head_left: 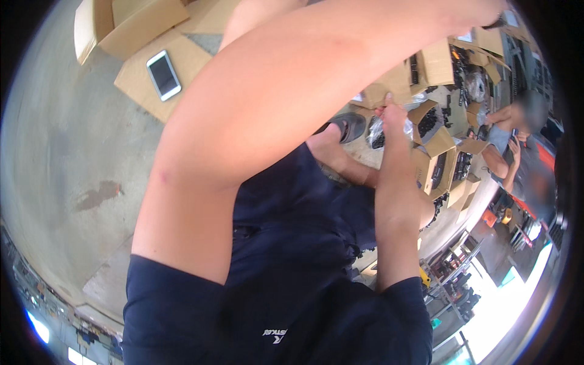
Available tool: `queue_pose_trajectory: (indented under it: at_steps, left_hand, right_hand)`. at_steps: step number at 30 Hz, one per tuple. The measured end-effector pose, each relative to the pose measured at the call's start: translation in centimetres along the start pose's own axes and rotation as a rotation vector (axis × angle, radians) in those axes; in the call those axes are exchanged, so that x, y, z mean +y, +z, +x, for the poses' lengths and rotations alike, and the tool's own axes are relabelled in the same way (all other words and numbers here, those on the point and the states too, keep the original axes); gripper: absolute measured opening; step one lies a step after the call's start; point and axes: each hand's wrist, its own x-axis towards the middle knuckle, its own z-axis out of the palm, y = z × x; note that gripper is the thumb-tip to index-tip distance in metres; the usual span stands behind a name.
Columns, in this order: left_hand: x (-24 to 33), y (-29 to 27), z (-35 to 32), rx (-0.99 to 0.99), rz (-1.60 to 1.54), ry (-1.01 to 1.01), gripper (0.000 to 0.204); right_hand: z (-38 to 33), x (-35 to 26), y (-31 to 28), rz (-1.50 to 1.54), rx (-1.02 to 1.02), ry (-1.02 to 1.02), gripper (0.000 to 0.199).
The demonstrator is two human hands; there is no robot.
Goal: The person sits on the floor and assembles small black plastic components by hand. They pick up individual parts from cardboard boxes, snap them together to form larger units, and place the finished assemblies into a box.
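My left arm reaches across the view from the lower left to the upper right. My left hand [477,13] lies at the top right rim, near open cardboard, with a dark thing beside it that I cannot make out; its fingers are mostly cut off. My right hand [392,114] grips the edge of a cardboard box flap [395,85], thumb on top. Below that hand lies a clear plastic bag [377,135] with black parts in it. My left forearm hides part of the cardboard.
A white phone [163,75] rests on a flat cardboard sheet [137,76] at the upper left, beside an open box [143,30]. Several boxes of black parts [429,121] crowd the right. Another person [529,146] sits farther right. My sandalled foot [350,126] is near the bag.
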Motion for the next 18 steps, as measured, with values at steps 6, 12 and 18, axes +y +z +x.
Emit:
queue_pose_trajectory:
  at_steps: [6,12,18]
  left_hand:
    - [0.1,0.5,0.6,-0.102,0.083,-0.239,0.023]
    - [-3.9,2.3,0.9,-0.14,0.187,-0.356,0.028]
    - [-8.0,4.4,-1.2,-0.246,0.213,-0.482,0.028]
  right_hand:
    - [-3.1,-0.6,0.0,0.049,-0.071,-0.183,0.032]
    - [-9.7,0.8,-2.1,-0.781,-0.121,-0.987,0.03]
    - [-7.0,-5.4,-3.9,-0.909,-0.344,-0.788,0.046]
